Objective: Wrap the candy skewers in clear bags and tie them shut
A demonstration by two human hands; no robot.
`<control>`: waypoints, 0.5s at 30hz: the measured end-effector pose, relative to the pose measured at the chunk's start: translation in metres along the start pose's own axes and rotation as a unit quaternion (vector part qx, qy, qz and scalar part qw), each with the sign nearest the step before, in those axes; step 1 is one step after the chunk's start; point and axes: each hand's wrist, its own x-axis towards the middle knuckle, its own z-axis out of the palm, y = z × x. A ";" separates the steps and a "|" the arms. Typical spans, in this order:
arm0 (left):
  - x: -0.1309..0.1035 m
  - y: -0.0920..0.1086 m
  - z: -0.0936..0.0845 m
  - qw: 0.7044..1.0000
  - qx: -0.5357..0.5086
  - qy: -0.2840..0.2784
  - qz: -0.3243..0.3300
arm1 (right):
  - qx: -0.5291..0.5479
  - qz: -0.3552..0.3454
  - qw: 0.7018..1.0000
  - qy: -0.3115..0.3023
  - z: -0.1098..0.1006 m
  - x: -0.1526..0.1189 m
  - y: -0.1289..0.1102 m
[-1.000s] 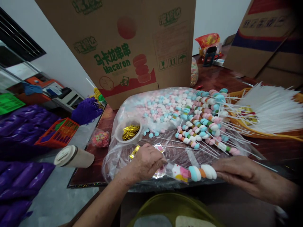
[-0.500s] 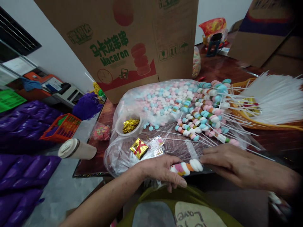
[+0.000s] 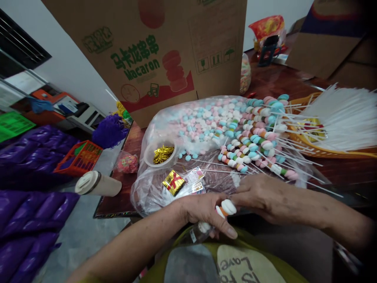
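My left hand (image 3: 207, 214) is wrapped round a marshmallow skewer (image 3: 228, 207); white and orange pieces stick out past its thumb. Below that hand, a white piece shows inside a clear plastic sleeve (image 3: 194, 234). My right hand (image 3: 265, 198) has its fingers closed at the skewer's right end, and they hide the stick there. Beyond the hands, finished skewers (image 3: 253, 147) in pink, blue, white and orange lie piled on a large clear bag of loose marshmallows (image 3: 200, 118).
A white bowl of gold twist ties (image 3: 146, 153), a gold packet (image 3: 173, 182) and small cards (image 3: 196, 175) are at left. An orange basket (image 3: 335, 151) of white sticks stands right. A big carton (image 3: 176, 43) rises behind; a lidded cup (image 3: 106, 186) is by the table's left edge.
My right hand has moved left toward my left hand. Less of the skewer shows between them, and the clear sleeve with a white piece now shows below my left hand.
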 end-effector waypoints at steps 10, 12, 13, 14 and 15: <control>-0.030 0.015 -0.025 0.937 0.298 0.167 0.065 | 0.068 0.069 0.992 0.077 0.020 -0.007 0.011; -0.040 0.011 -0.026 0.895 0.408 0.173 0.046 | 0.053 0.075 0.991 0.093 0.012 -0.012 0.011; -0.042 0.008 -0.024 0.879 0.436 0.189 0.042 | 0.045 0.077 0.991 0.096 0.009 -0.013 0.010; -0.041 0.005 -0.021 0.871 0.446 0.203 0.039 | 0.037 0.079 0.992 0.095 0.007 -0.013 0.008; -0.037 0.003 -0.018 0.868 0.446 0.214 0.038 | 0.031 0.079 0.992 0.089 0.005 -0.011 0.005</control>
